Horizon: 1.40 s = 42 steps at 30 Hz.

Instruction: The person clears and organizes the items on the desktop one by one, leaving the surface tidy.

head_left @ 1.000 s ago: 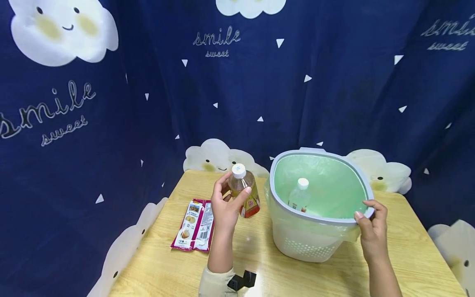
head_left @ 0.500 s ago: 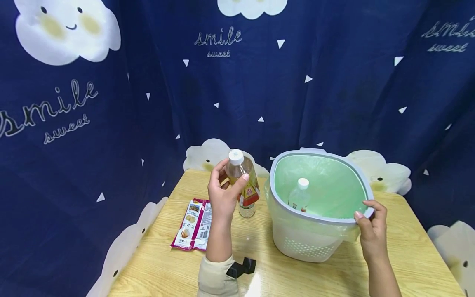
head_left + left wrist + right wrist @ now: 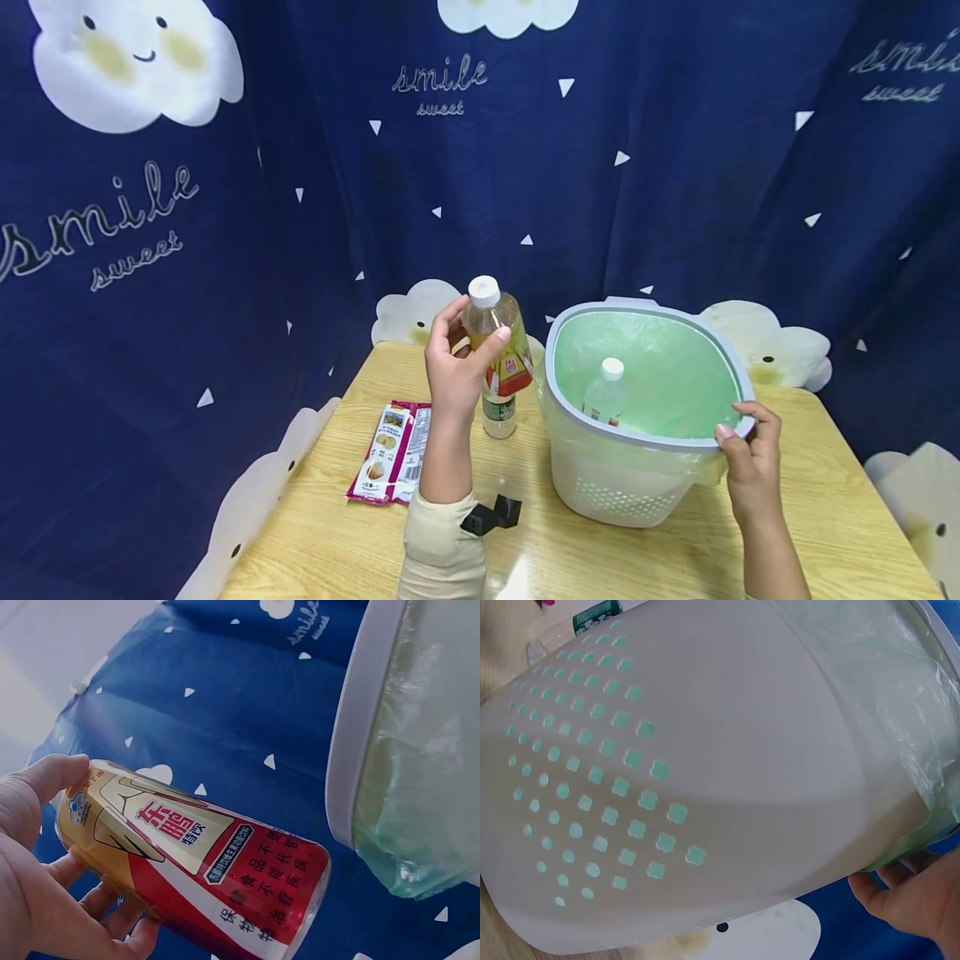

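My left hand [image 3: 459,367] grips a plastic drink bottle [image 3: 512,367] with a white cap and a red and yellow label, raised above the table. In the left wrist view its label [image 3: 187,840] faces the camera, thumb on one side and fingers on the other. My right hand [image 3: 756,458] pinches the grey rim of a trash bin [image 3: 630,475] lined with a thin green bag [image 3: 675,367]. Inside the bin stands a clear bottle with a white cap [image 3: 606,393]. Behind the held bottle, a clear bottle with a green label [image 3: 498,415] stands on the table, its upper part hidden.
A white and magenta snack packet [image 3: 388,454] lies flat on the wooden table [image 3: 322,533], left of my left forearm. A dark blue curtain [image 3: 525,167] with cloud prints hangs behind the table.
My left hand has lifted the drink bottle higher above the table, revealing the green-labelled bottle behind it. My right hand stays on the bin's rim.
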### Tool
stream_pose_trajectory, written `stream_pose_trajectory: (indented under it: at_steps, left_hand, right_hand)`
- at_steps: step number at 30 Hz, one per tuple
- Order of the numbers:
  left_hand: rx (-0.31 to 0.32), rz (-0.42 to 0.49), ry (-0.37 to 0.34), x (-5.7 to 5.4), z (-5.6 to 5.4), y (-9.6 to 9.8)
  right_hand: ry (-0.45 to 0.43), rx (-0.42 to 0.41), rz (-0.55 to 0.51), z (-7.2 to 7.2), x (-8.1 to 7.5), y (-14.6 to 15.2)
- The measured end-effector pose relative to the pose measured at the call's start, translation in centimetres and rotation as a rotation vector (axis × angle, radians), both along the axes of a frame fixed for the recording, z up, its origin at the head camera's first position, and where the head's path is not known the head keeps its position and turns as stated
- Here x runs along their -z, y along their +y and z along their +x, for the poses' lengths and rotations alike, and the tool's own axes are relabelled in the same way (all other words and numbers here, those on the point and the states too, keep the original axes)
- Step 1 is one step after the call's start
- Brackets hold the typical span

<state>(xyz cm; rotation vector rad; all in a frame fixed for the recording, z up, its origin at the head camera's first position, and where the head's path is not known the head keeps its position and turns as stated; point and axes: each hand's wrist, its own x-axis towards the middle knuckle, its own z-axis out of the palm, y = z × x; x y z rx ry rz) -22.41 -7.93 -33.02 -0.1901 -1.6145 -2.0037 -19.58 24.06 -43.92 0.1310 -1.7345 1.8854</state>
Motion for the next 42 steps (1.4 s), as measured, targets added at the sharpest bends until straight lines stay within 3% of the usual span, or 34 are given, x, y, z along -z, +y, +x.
stream_pose_trajectory:
  at_steps: [8,17,25,34,42]
  left_hand:
    - [0.041,-0.012,-0.022,-1.2,-0.7,0.9]
    - [0.072,-0.038,0.003,-2.5,-1.2,1.6]
    - [0.103,-0.063,0.031,-2.8,-1.9,2.6]
    - [0.164,-0.13,-0.027,-3.6,-2.5,3.6]
    - [0.194,-0.141,-0.022,-3.8,-3.5,4.9]
  right_hand:
    - [0.013,0.002,-0.02,-0.1,-0.1,0.1]
    - [0.018,-0.018,-0.036,0.0,-0.1,0.0]
    - [0.003,-0.012,-0.027,0.1,-0.1,0.1]
    - [0.01,-0.007,-0.024,0.2,-0.2,-0.2]
    - [0.025,-0.006,-0.006,0.1,-0.1,0.0]
